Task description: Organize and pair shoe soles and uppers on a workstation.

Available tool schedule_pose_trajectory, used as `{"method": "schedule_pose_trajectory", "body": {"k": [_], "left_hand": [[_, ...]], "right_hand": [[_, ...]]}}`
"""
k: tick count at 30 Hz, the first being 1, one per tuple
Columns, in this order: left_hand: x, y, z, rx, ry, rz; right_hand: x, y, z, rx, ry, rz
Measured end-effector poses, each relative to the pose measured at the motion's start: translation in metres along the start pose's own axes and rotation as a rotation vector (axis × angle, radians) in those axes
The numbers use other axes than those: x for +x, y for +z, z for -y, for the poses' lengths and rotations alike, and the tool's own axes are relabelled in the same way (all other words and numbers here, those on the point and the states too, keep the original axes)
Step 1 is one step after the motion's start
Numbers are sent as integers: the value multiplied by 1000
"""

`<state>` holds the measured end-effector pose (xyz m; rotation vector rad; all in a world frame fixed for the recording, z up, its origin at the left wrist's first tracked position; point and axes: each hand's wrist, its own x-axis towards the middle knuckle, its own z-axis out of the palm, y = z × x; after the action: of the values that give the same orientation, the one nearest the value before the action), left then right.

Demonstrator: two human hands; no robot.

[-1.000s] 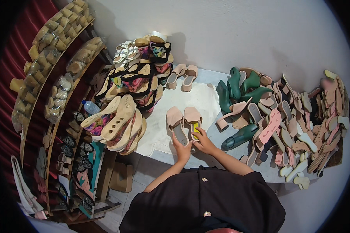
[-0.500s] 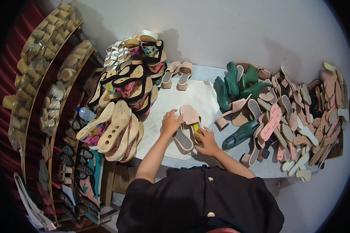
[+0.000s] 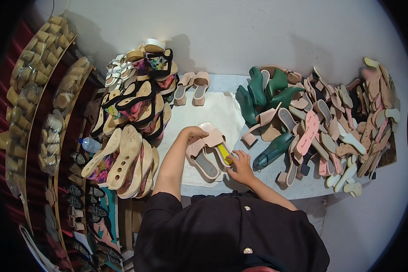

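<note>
Two pale pink open-toe sandals lie side by side in front of me: the left sandal (image 3: 207,167) has a grey insole, and the right sandal (image 3: 213,137) shows a yellow piece (image 3: 223,152) along its footbed. My left hand (image 3: 195,132) reaches over the toe end, its fingers bent and closed on a strap; their tips are partly hidden. At the heel of the right sandal is my right hand (image 3: 242,167), its thumb and index finger at the heel edge beside the yellow piece and its other fingers lifted a little. Beneath both sandals is a white sheet (image 3: 179,167).
Cork-coloured wedge sandals (image 3: 129,158) are stacked at the left, near a water bottle (image 3: 90,144). Another pink pair (image 3: 200,88) stands at the back. Green shoes (image 3: 276,152) and a large heap of pink sandals and soles (image 3: 335,136) fill the right. Shelves (image 3: 68,131) hold wooden-looking blocks and shoes.
My left hand has shifted from the left sandal's strap to the toe end, so both straps now show. My right hand stays at the heel. The whole view has turned slightly.
</note>
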<state>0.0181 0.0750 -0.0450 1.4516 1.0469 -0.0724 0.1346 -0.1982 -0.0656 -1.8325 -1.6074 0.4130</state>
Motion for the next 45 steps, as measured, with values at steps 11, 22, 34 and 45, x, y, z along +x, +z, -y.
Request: {"method": "schedule_pose_trajectory", "body": {"k": [11,22,34,45], "left_hand": [[-49,-22,39,-330,-87,85],[-122,71,90,-1291,-40,-347],[-169,160,88,-1141,-265,-540],[-83,33,86,464,440,-288]], "right_hand": [[0,-16,-2,74,-36,-108],[20,-34,16,148,-135,-195],[4,12,10,-98,289,-63],[-12,25,9,8,360,172]]}}
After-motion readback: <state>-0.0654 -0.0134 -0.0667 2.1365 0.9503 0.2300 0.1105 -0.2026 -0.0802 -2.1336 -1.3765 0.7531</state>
